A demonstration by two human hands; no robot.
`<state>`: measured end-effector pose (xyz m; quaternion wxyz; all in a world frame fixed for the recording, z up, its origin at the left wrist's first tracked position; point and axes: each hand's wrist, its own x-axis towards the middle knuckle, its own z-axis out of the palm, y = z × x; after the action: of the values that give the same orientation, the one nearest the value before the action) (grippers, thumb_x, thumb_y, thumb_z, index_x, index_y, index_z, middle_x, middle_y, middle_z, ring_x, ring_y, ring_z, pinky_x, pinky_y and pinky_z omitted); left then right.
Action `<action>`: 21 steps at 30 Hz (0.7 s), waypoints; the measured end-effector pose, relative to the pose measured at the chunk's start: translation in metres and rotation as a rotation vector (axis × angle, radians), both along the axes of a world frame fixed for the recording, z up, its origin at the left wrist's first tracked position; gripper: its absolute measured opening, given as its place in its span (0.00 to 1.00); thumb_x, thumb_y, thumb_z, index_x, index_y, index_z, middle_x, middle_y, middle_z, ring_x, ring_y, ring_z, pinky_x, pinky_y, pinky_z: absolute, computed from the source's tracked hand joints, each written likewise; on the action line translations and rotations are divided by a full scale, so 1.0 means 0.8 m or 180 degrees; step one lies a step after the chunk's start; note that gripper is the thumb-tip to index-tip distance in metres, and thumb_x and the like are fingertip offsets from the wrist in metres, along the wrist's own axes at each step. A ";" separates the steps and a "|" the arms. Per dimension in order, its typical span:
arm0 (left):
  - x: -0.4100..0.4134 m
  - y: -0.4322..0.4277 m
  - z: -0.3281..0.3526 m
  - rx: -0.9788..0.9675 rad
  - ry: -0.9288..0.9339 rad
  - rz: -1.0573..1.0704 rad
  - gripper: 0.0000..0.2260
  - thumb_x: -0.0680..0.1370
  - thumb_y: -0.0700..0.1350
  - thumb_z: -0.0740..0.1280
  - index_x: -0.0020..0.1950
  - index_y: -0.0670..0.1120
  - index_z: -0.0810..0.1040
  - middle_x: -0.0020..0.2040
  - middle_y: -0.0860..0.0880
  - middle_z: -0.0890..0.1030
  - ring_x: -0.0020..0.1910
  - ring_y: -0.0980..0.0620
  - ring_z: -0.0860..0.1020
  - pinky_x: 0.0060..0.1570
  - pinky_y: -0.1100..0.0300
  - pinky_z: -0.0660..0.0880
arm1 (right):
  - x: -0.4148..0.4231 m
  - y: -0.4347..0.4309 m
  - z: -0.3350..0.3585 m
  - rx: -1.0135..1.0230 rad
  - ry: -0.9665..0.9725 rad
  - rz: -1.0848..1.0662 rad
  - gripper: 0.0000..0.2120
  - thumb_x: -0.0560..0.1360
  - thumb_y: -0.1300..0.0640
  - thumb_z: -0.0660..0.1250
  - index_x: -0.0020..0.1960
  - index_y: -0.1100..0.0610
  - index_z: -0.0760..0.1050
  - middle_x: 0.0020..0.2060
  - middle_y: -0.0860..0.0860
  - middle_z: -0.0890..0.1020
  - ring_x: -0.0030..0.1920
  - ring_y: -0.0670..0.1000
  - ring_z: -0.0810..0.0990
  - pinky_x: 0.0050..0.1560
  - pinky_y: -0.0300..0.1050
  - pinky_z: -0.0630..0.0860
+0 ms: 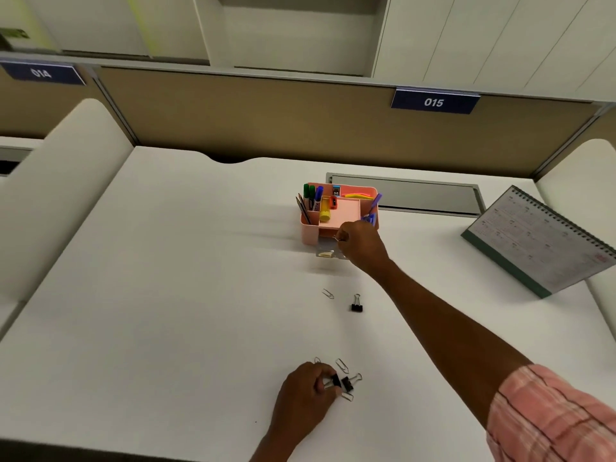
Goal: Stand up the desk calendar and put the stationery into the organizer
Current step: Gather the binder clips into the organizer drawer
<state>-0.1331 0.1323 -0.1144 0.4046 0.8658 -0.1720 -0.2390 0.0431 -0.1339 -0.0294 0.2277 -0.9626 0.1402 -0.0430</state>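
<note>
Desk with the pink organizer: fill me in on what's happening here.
A person is clearing small clips off a white desk. The right hand is at the front of the pink organizer, pinching what looks like a paper clip over its clear drawer. The left hand grips black binder clips near the front edge. One paper clip and one binder clip lie loose between. The desk calendar already stands at right.

I see the desk calendar (546,241) standing tilted at the far right. The pink organizer (336,211) holds markers, pencils and sticky notes. A paper clip (328,293) and black binder clip (357,303) lie loose nearer me.
</note>
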 end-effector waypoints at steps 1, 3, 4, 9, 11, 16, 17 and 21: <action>0.000 0.000 0.000 -0.0009 0.0007 0.0016 0.15 0.67 0.63 0.73 0.51 0.60 0.82 0.39 0.58 0.77 0.42 0.59 0.77 0.47 0.62 0.77 | 0.001 0.000 -0.003 -0.0077 0.0012 0.0027 0.02 0.77 0.62 0.72 0.50 0.59 0.83 0.43 0.54 0.85 0.44 0.53 0.83 0.50 0.46 0.82; 0.000 0.000 0.000 -0.0018 -0.0005 0.0047 0.15 0.67 0.63 0.73 0.51 0.60 0.83 0.38 0.58 0.77 0.42 0.59 0.77 0.46 0.62 0.77 | 0.001 0.001 -0.008 -0.0263 0.0065 0.0122 0.04 0.78 0.60 0.72 0.51 0.59 0.83 0.45 0.55 0.85 0.46 0.54 0.82 0.51 0.46 0.81; 0.000 0.001 -0.001 -0.0010 -0.0018 0.0058 0.15 0.67 0.63 0.73 0.51 0.60 0.83 0.38 0.58 0.76 0.41 0.59 0.77 0.46 0.63 0.77 | 0.001 0.002 -0.009 -0.0342 0.0093 0.0183 0.05 0.78 0.59 0.72 0.52 0.59 0.83 0.46 0.55 0.85 0.46 0.54 0.82 0.52 0.46 0.81; 0.000 0.000 -0.003 0.0028 -0.0040 0.0108 0.16 0.67 0.65 0.72 0.51 0.61 0.82 0.38 0.57 0.77 0.41 0.59 0.77 0.46 0.64 0.76 | 0.002 0.003 -0.013 -0.0600 0.0105 0.0396 0.05 0.78 0.56 0.72 0.52 0.58 0.82 0.48 0.55 0.85 0.46 0.54 0.83 0.51 0.46 0.80; 0.001 0.000 -0.003 0.0049 -0.0036 0.0089 0.16 0.67 0.65 0.72 0.52 0.62 0.82 0.38 0.57 0.78 0.42 0.58 0.78 0.46 0.65 0.76 | 0.002 0.003 -0.014 -0.0683 0.0119 0.0420 0.06 0.78 0.56 0.72 0.52 0.57 0.82 0.48 0.55 0.85 0.47 0.55 0.83 0.52 0.47 0.81; -0.001 0.000 -0.001 0.0026 -0.0072 0.0096 0.16 0.68 0.65 0.72 0.53 0.62 0.81 0.39 0.56 0.78 0.42 0.58 0.77 0.46 0.64 0.76 | 0.006 0.003 -0.013 -0.0804 0.0206 0.0509 0.05 0.78 0.56 0.72 0.52 0.57 0.81 0.48 0.55 0.85 0.48 0.55 0.83 0.52 0.48 0.82; -0.001 0.000 -0.001 0.0032 -0.0077 0.0100 0.16 0.68 0.66 0.71 0.53 0.62 0.82 0.39 0.56 0.78 0.42 0.59 0.77 0.45 0.64 0.76 | 0.007 0.003 -0.013 -0.0812 0.0205 0.0524 0.05 0.78 0.56 0.72 0.52 0.57 0.81 0.48 0.55 0.85 0.48 0.55 0.83 0.52 0.48 0.82; -0.003 0.000 0.001 -0.0040 -0.0083 0.0154 0.16 0.68 0.66 0.72 0.52 0.62 0.83 0.38 0.55 0.78 0.41 0.58 0.77 0.45 0.62 0.77 | 0.005 -0.001 -0.011 -0.0762 0.0165 0.0488 0.04 0.78 0.56 0.73 0.51 0.56 0.81 0.46 0.54 0.85 0.47 0.55 0.84 0.50 0.49 0.83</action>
<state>-0.1358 0.1324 -0.1134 0.4134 0.8701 -0.1579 -0.2168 0.0469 -0.1349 -0.0384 0.1102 -0.9916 0.0659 -0.0171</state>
